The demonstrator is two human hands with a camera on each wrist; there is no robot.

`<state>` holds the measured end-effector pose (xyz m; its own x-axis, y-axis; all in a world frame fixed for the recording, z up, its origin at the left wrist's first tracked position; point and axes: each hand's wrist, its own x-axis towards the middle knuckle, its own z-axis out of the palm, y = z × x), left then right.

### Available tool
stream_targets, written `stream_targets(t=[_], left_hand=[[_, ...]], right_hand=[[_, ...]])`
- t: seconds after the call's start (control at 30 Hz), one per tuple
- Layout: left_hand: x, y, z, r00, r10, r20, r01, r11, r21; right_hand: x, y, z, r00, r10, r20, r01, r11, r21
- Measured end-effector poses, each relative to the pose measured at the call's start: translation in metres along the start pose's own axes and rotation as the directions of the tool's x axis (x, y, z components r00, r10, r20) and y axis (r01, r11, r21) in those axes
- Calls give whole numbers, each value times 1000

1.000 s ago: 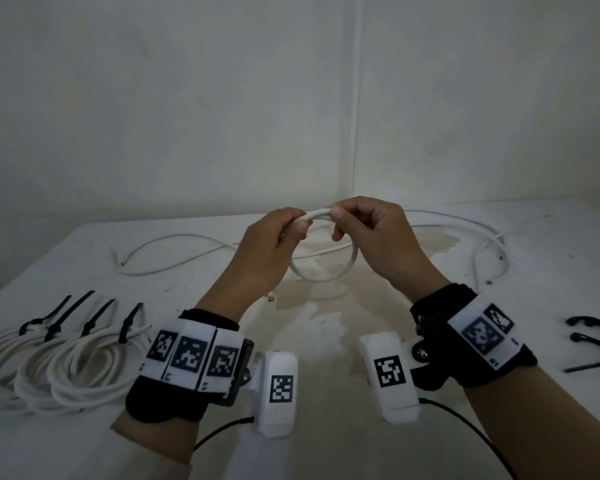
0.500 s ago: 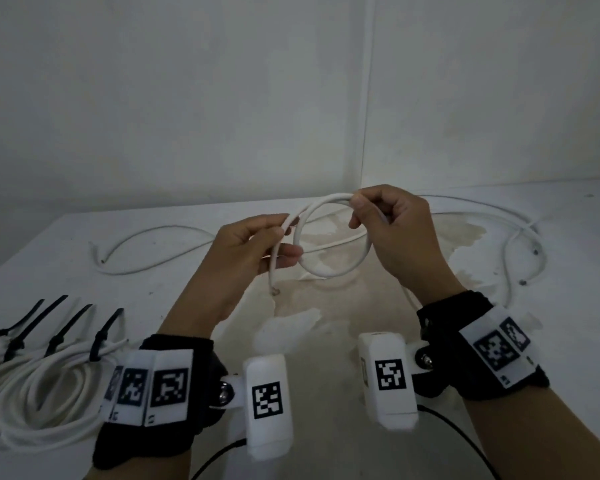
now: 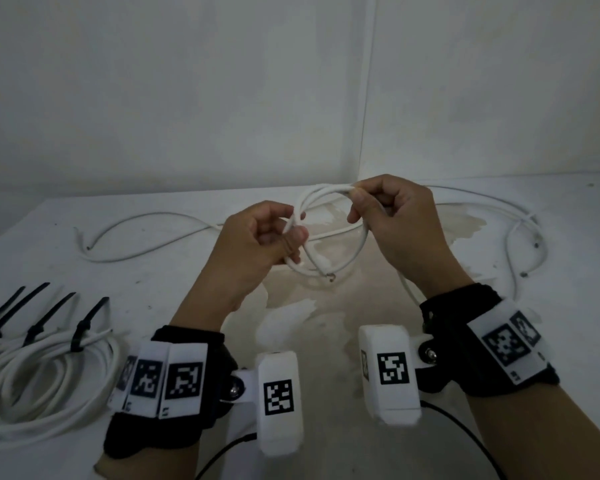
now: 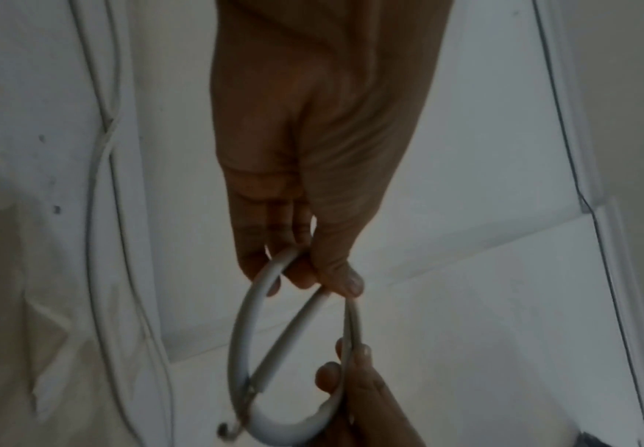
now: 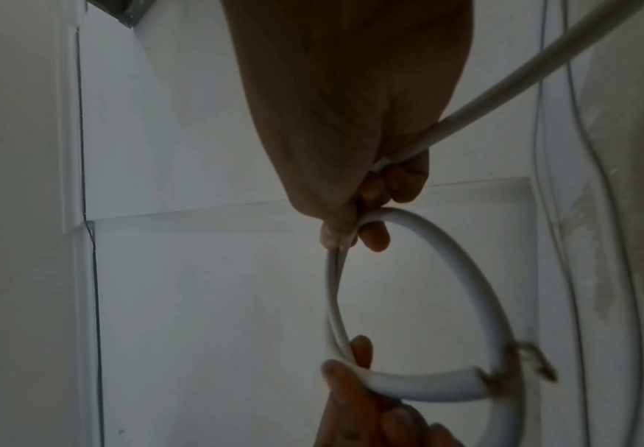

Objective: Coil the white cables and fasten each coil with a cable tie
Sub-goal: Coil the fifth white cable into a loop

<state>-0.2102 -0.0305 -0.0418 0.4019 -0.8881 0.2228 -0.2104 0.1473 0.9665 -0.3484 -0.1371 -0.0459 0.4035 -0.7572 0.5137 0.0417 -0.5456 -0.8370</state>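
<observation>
White cable (image 3: 329, 195) held above mid-tabletop (image 3: 326, 341), first loop forming: left hand (image 3: 257, 244) pinches the crossing, right hand (image 3: 395, 220) pinches the top. Best keep that crossing clamped and feed slack round evenly, each turn matching.

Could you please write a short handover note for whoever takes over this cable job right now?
Left hand: grip pinching the near-left side of the small cable loop.
Right hand: grip pinching the top of that loop, with the cable's free run trailing off under the right wrist.
The stripped cable end hangs at the loop's bottom.
Done: finished coils lie at the table's left, each with a black cable tie.
Left: wind in the rest of this cable and tie it. At least one loose white cable lies at the back. No spare ties in view.
</observation>
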Motion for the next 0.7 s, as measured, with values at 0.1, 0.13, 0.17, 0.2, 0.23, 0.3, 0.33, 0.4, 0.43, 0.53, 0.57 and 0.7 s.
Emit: stream_targets(t=[0.1, 0.13, 0.17, 0.2, 0.23, 0.3, 0.33, 0.4, 0.43, 0.53, 0.57, 0.7], left_hand=[[4, -4, -3, 987, 114, -109, -87, 970, 226], [5, -6, -4, 978, 160, -130, -114, 944, 308], [5, -7, -3, 970, 194, -147, -128, 920, 371], [5, -9, -2, 962, 218, -164, -134, 902, 410], [5, -10, -1, 954, 239, -182, -139, 888, 439], [5, -13, 2, 931, 295, -216, -160, 860, 485], [5, -16, 3, 914, 335, -228, -178, 838, 516], [5, -19, 1, 881, 405, -245, -201, 788, 582], [5, -20, 0, 869, 428, -248, -208, 771, 602], [5, -21, -4, 834, 506, -218, -187, 633, 751], [5, -20, -5, 830, 519, -204, -175, 590, 788], [5, -15, -8, 920, 370, -129, -239, 791, 563]], right_hand=[[-1, 0, 0, 999, -23, 40, 24, 1000, -11], [-1, 0, 1, 998, -29, 56, 31, 999, -26], [-2, 0, 1, 997, -30, 70, 33, 999, -42], [-2, 1, 2, 996, -24, 81, 29, 998, -54], [-2, 2, 2, 996, -16, 90, 21, 998, -61], [-2, 2, 2, 993, 14, 120, -6, 998, -67], [-2, 2, 3, 989, 32, 142, -22, 998, -67], [-3, 1, 5, 980, 55, 191, -43, 997, -67], [-4, 0, 6, 977, 57, 208, -43, 997, -69], [-3, -2, 5, 975, 56, 217, -46, 998, -49], [-3, -3, 4, 975, 55, 215, -47, 998, -41], [-2, -3, 0, 981, 46, 189, -45, 999, -11]])
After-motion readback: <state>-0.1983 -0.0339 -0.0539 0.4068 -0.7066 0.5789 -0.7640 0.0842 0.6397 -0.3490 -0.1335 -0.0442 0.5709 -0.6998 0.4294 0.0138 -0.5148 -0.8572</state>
